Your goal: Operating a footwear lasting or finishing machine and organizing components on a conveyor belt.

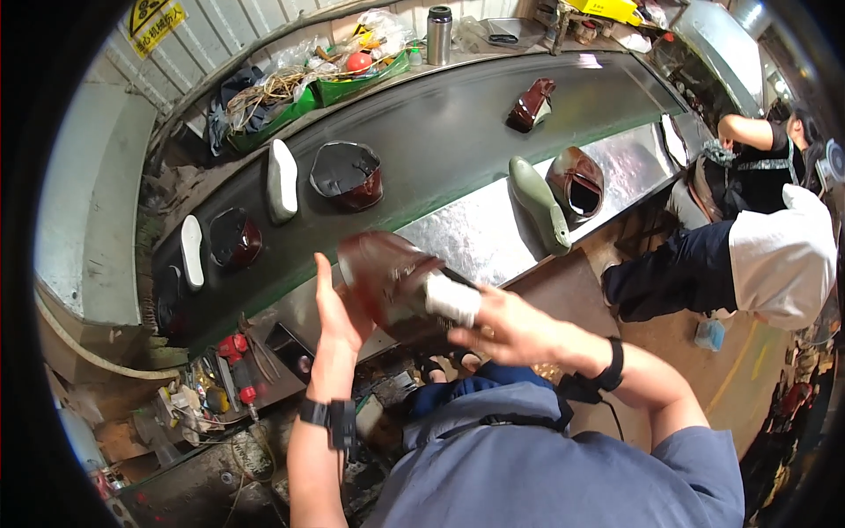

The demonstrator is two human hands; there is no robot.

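I'm seeing deep red-brown on this shoe upper (377,264), grey-green on a shoe last (539,204), slate blue across my shirt (546,471)!

a metal ledge (466,231) carries the green last (535,201), a brown upper (572,169) right of it. on the dark belt (431,123) lie a glossy upper (532,106) beyond the last and, left of it, a maroon upper (356,190), a long white sole-shaped piece (282,180), a smaller upper (247,240) and a shorter white piece (191,251).
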